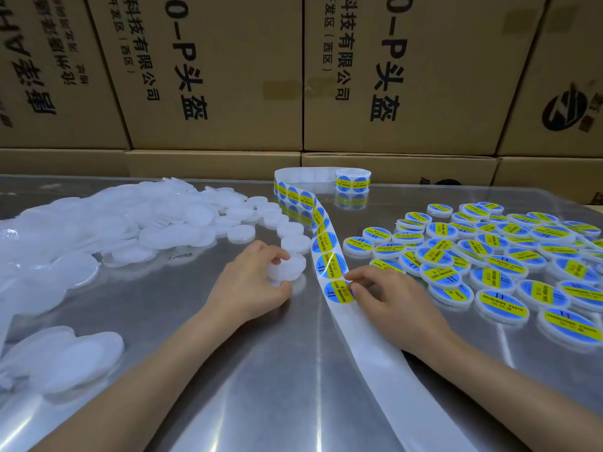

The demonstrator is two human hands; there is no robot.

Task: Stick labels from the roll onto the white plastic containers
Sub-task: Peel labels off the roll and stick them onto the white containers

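My left hand (249, 282) grips a white round container (292, 264) at the near end of a row of blank containers (295, 243). My right hand (388, 298) pinches the right edge of the nearest blue-and-yellow label (337, 291) on the backing strip (368, 350). The strip runs from the label roll (353, 180) at the back toward me, its near part bare of labels. A big heap of blank white containers (130, 220) lies to the left. Labelled containers (489, 256) are spread on the right.
The work surface is a shiny metal table (261, 386). Stacked cardboard boxes (293, 76) form a wall right behind it. More white lids (58, 357) lie at the near left edge.
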